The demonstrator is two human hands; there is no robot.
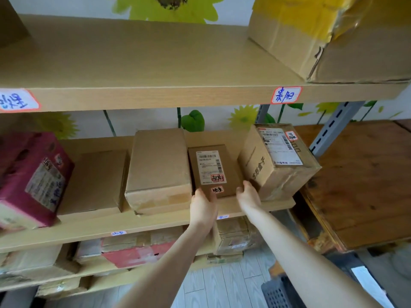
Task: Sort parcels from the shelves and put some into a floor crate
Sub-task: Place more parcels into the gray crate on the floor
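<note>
Hands: the left hand (203, 207) is closed on the near left corner of the small flat parcel (213, 170), with the thumb laid on top. The right hand (248, 195) is cupped round the near right corner, fingers curled against it.
Parcel: it lies flat on the middle shelf (93, 227), hemmed in between a taller plain carton (158, 165) and a labelled carton (278, 161) turned askew.
Risk, neighbours: if the parcel is drawn out crookedly, the labelled carton (set at the very end of the shelf) could be dragged along and tipped off the edge.
Risk, grip: only the near corners are held, so the parcel may be dropped once its weight leaves the shelf.
Risk, sorting: the handwritten stickers could be misread and the parcel sent to the wrong place.
Floor crate: only a dark slotted corner (278, 292) is seen at the lower right, and its inside is cut off.
Hidden: any fingers beneath the parcel are not shown. Its weight cannot be judged, and the label print is too small to be read.
</note>
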